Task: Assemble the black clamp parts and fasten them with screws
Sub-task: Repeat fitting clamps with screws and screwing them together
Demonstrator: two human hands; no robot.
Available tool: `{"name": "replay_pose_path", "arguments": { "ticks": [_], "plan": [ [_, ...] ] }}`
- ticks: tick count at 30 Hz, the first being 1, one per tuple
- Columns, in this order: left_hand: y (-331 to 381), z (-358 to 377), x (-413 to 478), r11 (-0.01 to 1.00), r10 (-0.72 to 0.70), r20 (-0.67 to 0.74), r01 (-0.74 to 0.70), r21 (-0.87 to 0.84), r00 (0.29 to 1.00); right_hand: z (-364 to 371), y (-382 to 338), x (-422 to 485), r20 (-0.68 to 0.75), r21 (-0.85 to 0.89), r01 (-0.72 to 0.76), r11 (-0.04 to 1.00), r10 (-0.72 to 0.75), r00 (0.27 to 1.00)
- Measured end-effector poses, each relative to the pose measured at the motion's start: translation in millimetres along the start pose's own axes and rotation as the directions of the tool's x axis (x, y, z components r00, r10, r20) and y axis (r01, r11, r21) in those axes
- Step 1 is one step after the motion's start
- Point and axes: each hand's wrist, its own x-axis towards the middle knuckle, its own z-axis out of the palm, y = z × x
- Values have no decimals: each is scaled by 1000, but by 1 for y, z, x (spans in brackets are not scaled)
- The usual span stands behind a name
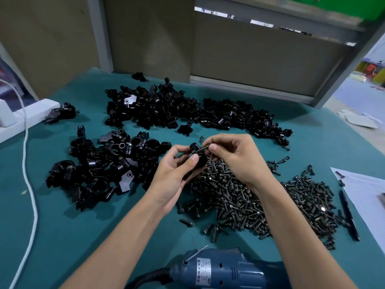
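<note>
Left hand (175, 172): curled round a black clamp part (201, 160), thumb pressed on its upper face. Matte black finish, rounded body, short cylindrical boss on top; lower portion hidden by the fingers. Held above the teal table mat (83, 226), near its centre.

Right hand (235, 157): thumb and forefinger pinched narrow on a dark screw (202, 149), shank laid roughly level, tip touching the clamp part at the boss. Other fingers loosely curled.

Around the hands:
- At 4 o'clock: wide heap of dark metal screws (260, 205) with flanged heads and a dull sheen, partly covered by the right forearm; strays scattered at its edges.
- At 9 o'clock: pile of larger clamp bodies (100, 167), glossy black, ring-shaped with square lugs.
- At 12 o'clock: long pile of smaller black pieces (177, 109), angular, tangled together.
- At 10 o'clock: single clamp (62, 112) apart from the piles, beside a white box (25, 117).
- At 8 o'clock: white cable (28, 174) curving across the mat.
- At 6 o'clock: blue plastic power tool (225, 270) lying between the forearms, black cord at its left end.
- At 3 o'clock: black pen (349, 215) just beside a sheet of paper (366, 197); print too small to read.
</note>
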Motion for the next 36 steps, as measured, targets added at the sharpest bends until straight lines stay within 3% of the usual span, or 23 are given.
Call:
{"name": "replay_pose_path", "arguments": {
  "ticks": [14, 20, 27, 36],
  "plan": [
    [3, 0, -2, 995, -87, 34, 88, -35, 996, 1, -1, -3, -7, -224, 136, 965, -141, 990],
    [6, 6, -4, 969, -158, 25, 160, -190, 987, 1, 4, -3, -232, 37, 108, 993, -96, 968],
    [11, 7, -5, 939, -185, -20, 170, -298, 983, 6, 9, -2, -159, -72, 99, 992, -109, 981],
    [17, 6, -7, 903, -201, -53, 164, -398, 978, 4, 7, -4, -65, -93, 110, 990, -117, 991]
  ]
}}
